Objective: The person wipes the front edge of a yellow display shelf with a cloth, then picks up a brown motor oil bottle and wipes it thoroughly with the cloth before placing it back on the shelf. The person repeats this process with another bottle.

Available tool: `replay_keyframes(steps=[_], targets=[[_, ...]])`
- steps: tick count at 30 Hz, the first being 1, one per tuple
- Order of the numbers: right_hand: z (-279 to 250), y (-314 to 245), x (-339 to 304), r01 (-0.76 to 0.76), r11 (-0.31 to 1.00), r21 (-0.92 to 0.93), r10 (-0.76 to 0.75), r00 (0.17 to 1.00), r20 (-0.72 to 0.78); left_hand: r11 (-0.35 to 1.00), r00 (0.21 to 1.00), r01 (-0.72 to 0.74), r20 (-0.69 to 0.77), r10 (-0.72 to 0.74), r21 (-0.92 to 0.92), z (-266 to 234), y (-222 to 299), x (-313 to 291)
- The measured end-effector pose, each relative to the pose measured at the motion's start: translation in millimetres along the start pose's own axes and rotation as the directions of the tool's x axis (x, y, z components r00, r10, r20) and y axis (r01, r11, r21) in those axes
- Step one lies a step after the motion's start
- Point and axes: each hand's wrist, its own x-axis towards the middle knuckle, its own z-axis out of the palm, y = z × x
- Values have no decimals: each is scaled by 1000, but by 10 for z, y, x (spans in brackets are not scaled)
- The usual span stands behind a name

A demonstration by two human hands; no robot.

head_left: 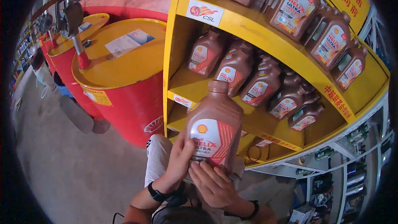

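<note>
Item one: a bottle (215, 130), brown, cap uppermost, its white-and-red label facing the wearer. I am viewing it from afar through the head camera; it is occupying the centre, in both hands, in front of the shelf (236, 25).

Left hand (177, 162): holding the bottle low on its left side. The thumb is pressing on the label's edge; the other fingers are passing behind the bottle, so I am not managing to tell how they are set. A black band (156, 192) is circling the wrist.

Right hand (213, 186): touching the bottle's lower front. I am seeing its fingers (202, 177) extending nearly straight, slightly spread, lying across the lower label and pinching nothing that I am making out. A dark bracelet (250, 210) is circling that wrist.

Shelf: yellow, curving at its front. Brown bottles are standing in rows on its top (293, 9) and middle levels.

Drum (128, 108): red, yellow-lidded, standing left of the shelf. A paper sheet (127, 43) is lying on the lid, and a pump (73, 18) is rising beside it.

Floor (62, 170): grey, spreading below the drum.
</note>
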Motion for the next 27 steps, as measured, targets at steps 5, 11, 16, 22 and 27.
replay_keyframes(steps=[5, 11, 16, 22, 27], targets=[[-264, 369, 187, -144, 925, 351, 223, 955, -197, 947, 953, 299, 87, -290, -117, -244, -71, 48], [-459, 588, 623, 169, 299, 939, 791, 506, -343, 800, 887, 461, 175, -427, -383, -84, -54, -138], [-537, 549, 493, -246, 928, 281, 352, 829, -434, 862, 936, 351, 172, -308, -365, -183, -68, -200], [-423, 239, 90, -187, 876, 445, 309, 925, -219, 872, 969, 244, 76, -234, -425, -294, -138, -103], [-470, 404, -107, -91, 501, 861, 362, 926, -112, 698, 874, 475, 193, -447, -536, -192, -184, -161]])
